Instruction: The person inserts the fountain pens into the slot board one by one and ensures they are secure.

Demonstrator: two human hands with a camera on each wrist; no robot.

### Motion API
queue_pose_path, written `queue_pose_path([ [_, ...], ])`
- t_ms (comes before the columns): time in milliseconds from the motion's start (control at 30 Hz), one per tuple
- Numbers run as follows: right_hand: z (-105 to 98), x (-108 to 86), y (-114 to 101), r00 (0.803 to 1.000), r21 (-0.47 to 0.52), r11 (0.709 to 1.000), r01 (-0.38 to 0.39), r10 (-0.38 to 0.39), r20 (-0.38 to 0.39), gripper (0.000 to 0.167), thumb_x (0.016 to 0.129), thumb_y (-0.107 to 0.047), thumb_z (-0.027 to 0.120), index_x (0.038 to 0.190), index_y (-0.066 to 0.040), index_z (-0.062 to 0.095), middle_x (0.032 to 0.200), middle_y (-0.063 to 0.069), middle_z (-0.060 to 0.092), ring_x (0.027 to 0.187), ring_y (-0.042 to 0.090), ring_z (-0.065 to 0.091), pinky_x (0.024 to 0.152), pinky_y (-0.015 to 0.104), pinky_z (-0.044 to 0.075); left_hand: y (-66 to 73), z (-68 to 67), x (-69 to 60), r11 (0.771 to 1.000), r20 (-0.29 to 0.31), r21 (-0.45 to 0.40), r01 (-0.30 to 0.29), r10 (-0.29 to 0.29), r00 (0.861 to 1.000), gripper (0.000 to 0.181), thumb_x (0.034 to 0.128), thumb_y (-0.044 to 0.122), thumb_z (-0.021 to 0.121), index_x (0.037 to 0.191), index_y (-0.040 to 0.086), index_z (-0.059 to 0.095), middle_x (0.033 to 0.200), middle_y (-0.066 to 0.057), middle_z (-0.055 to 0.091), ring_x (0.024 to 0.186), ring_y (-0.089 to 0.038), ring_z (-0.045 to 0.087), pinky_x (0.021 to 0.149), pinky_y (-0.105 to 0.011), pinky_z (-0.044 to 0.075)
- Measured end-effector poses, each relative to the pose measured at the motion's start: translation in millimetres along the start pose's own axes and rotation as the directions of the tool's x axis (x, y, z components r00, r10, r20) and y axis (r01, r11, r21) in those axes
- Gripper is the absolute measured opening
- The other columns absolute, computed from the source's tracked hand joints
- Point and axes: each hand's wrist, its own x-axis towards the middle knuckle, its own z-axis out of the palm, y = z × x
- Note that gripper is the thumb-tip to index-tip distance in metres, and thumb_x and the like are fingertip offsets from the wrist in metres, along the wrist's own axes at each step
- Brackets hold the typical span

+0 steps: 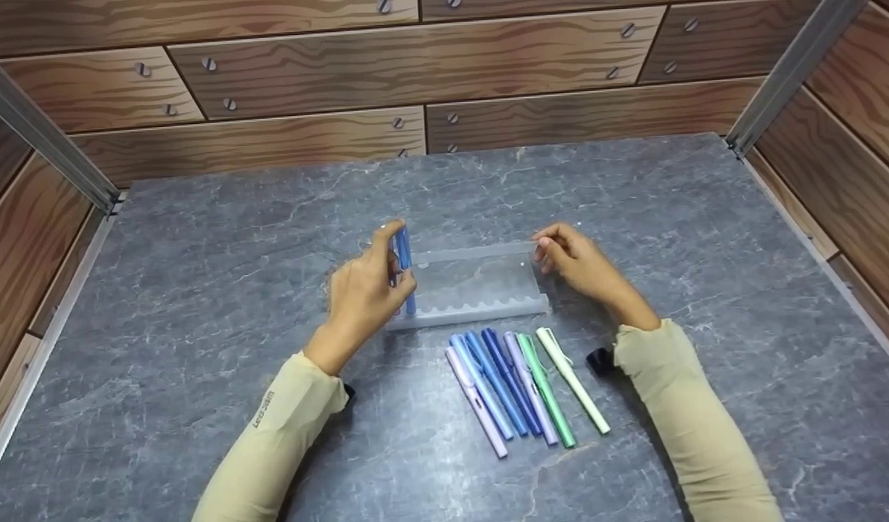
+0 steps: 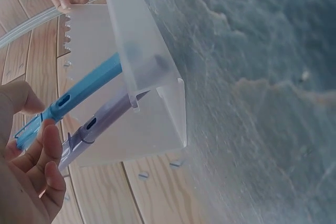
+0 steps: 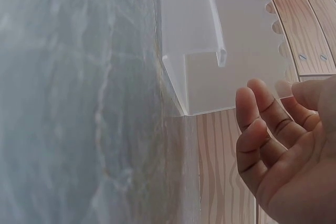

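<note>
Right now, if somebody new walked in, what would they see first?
Probably the seven slim purple, blue and green pens fanned across the grey marbled table, in front of the translucent plastic pen holder. Next might come the bright blue pen the left hand holds at the holder's left end, while the right hand pinches the holder's far right corner.

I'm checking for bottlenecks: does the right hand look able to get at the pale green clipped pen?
Likely yes, once the right hand releases the translucent plastic stand: the pale green clipped pen lies outermost on that side, with only grey marbled tabletop between.
</note>
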Motion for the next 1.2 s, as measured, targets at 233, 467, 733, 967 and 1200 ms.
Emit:
queue_pose_path([
  [233, -0.7, -0.5, 0.3, 1.0, 0.001, 1.0, 0.017, -0.017, 0.001, 0.028, 0.103, -0.011, 0.042, 0.116, 0.01, 0.052, 0.091, 0.02, 0.06, 0.069, 0.008, 0.056, 0.066, 0.022, 0.049, 0.0, 0.5, 0.0, 1.0, 0.004, -0.001, 0.001, -0.001, 1.0, 0.056, 0.0779, 0.012, 0.066, 0.131, 0.013, 0.047, 0.069, 0.001, 0.063, 0.046, -0.012, 0.048, 0.039, -0.031, 0.038],
  [467, -0.5, -1.2, -0.7, 1.0, -0.006, 1.0, 0.002, -0.002, 0.011, 0.027, 0.103, -0.012, 0.041, 0.117, 0.009, 0.052, 0.093, 0.021, 0.06, 0.07, 0.01, 0.057, 0.067, 0.024, 0.049, 0.2, 1.1, -0.4, 1.0, 0.039, 0.004, 0.021, -0.022, 0.999, 0.058, 0.0776, 0.012, 0.066, 0.132, 0.012, 0.048, 0.069, 0.001, 0.063, 0.045, -0.012, 0.047, 0.04, -0.03, 0.038],
  [733, -1.1, -1.5, -2.2, 1.0, -0.009, 1.0, -0.001, 0.001, 0.011, 0.028, 0.103, -0.012, 0.041, 0.118, 0.009, 0.051, 0.094, 0.021, 0.061, 0.07, 0.009, 0.057, 0.067, 0.023, 0.049, -0.4, 0.5, 1.1, 1.0, 0.056, 0.028, 0.014, -0.015, 0.998, 0.058, 0.0795, 0.013, 0.067, 0.135, 0.01, 0.048, 0.07, 0.001, 0.065, 0.045, -0.014, 0.048, 0.04, -0.031, 0.038],
  [967, -1.3, -0.1, 1.8, 1.0, 0.0, 1.0, 0.005, -0.005, 0.012, 0.028, 0.103, -0.011, 0.041, 0.117, 0.01, 0.051, 0.092, 0.021, 0.06, 0.07, 0.009, 0.057, 0.066, 0.022, 0.049, 1.0, 0.3, 2.2, 0.999, 0.086, 0.046, 0.025, -0.029, 0.996, 0.059, 0.0801, 0.016, 0.067, 0.136, 0.01, 0.048, 0.073, 0.001, 0.067, 0.045, -0.015, 0.049, 0.04, -0.032, 0.039],
  [1200, -1.4, 0.6, 3.1, 1.0, 0.0, 1.0, 0.018, -0.018, 0.01, 0.027, 0.102, -0.009, 0.041, 0.116, 0.011, 0.052, 0.09, 0.02, 0.06, 0.069, 0.008, 0.057, 0.066, 0.021, 0.049, 1.6, 1.2, 3.2, 0.998, 0.103, 0.059, 0.023, -0.029, 0.994, 0.059, 0.0798, 0.016, 0.068, 0.136, 0.011, 0.048, 0.068, 0.002, 0.067, 0.044, -0.015, 0.049, 0.039, -0.032, 0.037],
])
